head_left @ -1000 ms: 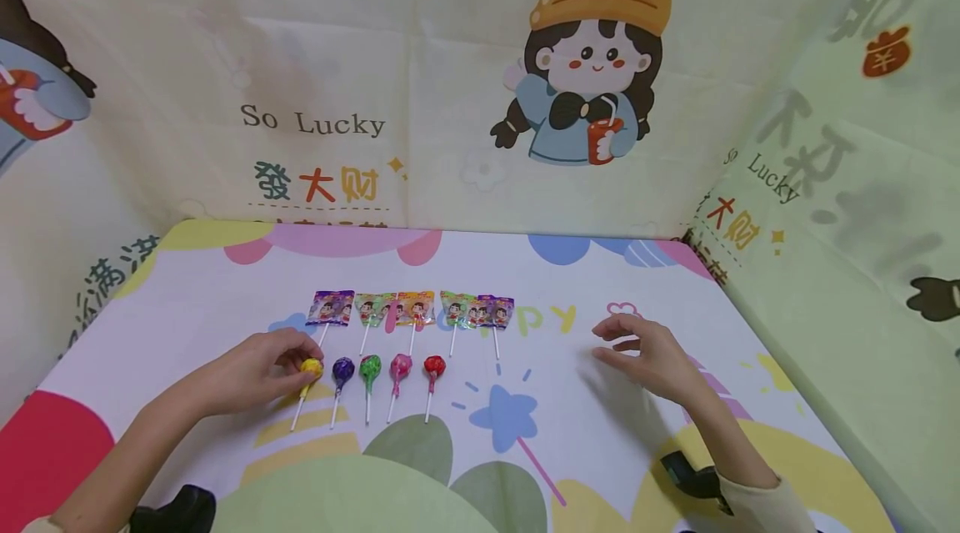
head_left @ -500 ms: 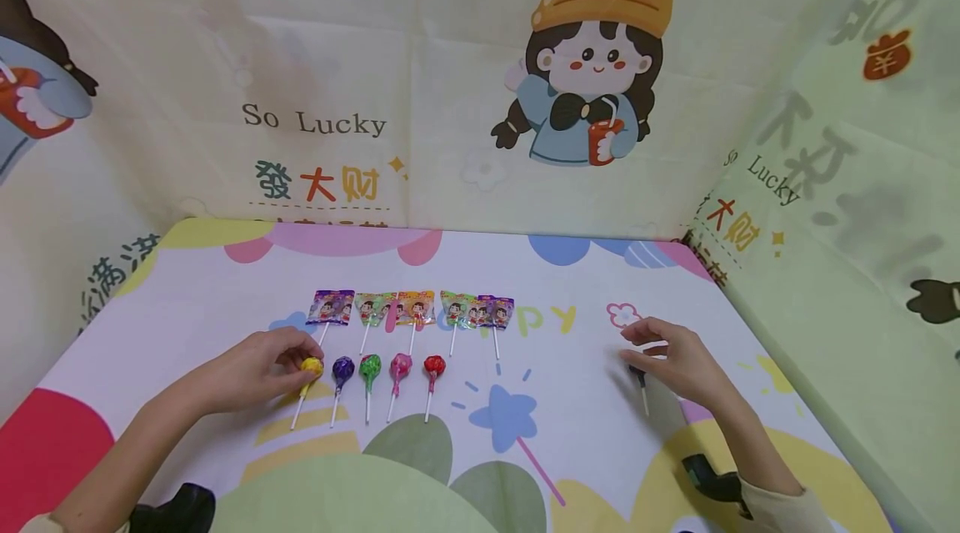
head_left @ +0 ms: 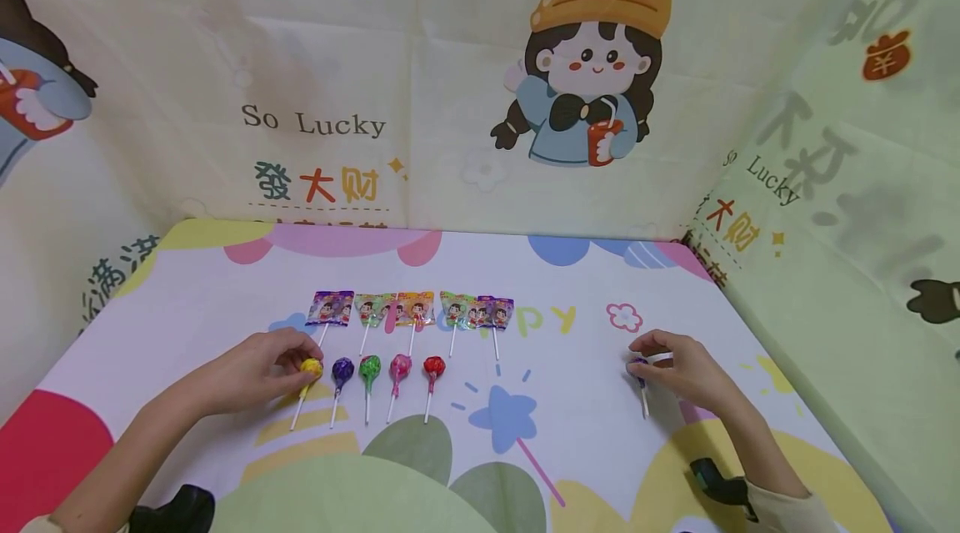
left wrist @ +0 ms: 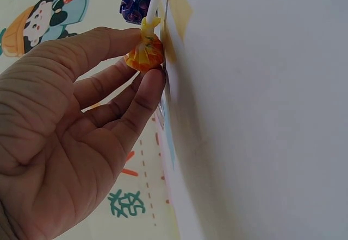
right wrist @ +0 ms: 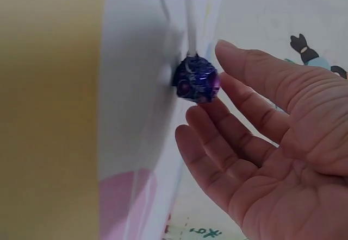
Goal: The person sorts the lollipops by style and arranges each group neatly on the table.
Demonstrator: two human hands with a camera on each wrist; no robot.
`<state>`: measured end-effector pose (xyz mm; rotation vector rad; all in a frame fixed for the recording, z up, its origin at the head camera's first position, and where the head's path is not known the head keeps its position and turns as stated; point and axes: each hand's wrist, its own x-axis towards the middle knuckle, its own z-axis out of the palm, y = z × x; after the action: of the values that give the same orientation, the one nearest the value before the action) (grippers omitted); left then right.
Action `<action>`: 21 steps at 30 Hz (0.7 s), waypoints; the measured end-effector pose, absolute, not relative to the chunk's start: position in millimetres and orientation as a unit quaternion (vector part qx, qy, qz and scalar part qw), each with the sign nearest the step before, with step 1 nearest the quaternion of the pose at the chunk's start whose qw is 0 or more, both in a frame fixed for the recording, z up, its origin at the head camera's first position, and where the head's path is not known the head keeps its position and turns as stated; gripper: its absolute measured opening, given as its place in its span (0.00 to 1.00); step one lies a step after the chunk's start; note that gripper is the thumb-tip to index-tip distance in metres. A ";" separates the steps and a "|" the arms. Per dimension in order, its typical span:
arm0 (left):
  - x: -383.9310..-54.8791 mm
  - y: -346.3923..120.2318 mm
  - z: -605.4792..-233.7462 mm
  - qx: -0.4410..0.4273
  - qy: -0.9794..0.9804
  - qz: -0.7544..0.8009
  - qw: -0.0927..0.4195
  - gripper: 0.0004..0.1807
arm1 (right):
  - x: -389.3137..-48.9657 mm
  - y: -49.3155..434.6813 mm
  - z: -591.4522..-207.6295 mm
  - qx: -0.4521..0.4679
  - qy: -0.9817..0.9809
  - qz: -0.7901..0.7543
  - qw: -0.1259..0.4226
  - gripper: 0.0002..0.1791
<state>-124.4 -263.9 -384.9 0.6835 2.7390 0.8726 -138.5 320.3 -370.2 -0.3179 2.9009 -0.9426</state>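
My left hand (head_left: 266, 370) pinches the yellow-wrapped round head of a lollipop (left wrist: 145, 54) between thumb and fingers; its white stick points toward me at the left end of a row. Beside it lie lollipops with purple (head_left: 342, 371), green (head_left: 370, 369), pink (head_left: 401, 368) and red (head_left: 433, 369) wrappers. On the right side of the table, my right hand (head_left: 690, 370) holds another dark purple lollipop (right wrist: 197, 80) at its head. Its stick angles toward me, and its shadow falls on the tabletop close by. Fingers hide part of its head in the head view.
Behind the round lollipops is a second row of flat-bagged lollipops, with purple (head_left: 330, 308), orange (head_left: 415, 308) and green (head_left: 454, 309) bags among them. A printed cloth covers the table (head_left: 555, 399). Printed fabric walls (head_left: 450, 82) rise at the back and sides.
My right hand has moved to the right and a little toward me. The purple lollipop at its fingertips has come into view from behind the hand. The left hand stays on the yellow lollipop.
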 end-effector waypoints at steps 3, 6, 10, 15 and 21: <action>-124.1 -263.5 -384.7 0.226 0.924 0.294 0.097 0.12 | -138.7 321.7 -373.7 -0.112 0.942 -0.312 0.050 0.13; -123.6 -263.1 -384.2 0.221 0.925 0.292 0.099 0.12 | -140.4 322.6 -376.0 -0.120 0.940 -0.314 0.052 0.11; -123.7 -263.4 -384.3 0.220 0.926 0.290 0.098 0.12 | -142.2 323.2 -377.7 -0.125 0.941 -0.310 0.046 0.07; -123.4 -263.2 -384.5 0.223 0.923 0.296 0.098 0.12 | -143.3 323.1 -378.5 -0.133 0.942 -0.306 0.039 0.05; -122.6 -262.4 -383.6 0.218 0.923 0.300 0.103 0.12 | -143.4 321.1 -377.3 -0.132 0.944 -0.302 0.032 0.05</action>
<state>-122.6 -262.4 -383.6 0.6445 2.7230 0.8862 -143.4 321.1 -377.3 -0.4076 2.9058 -0.9298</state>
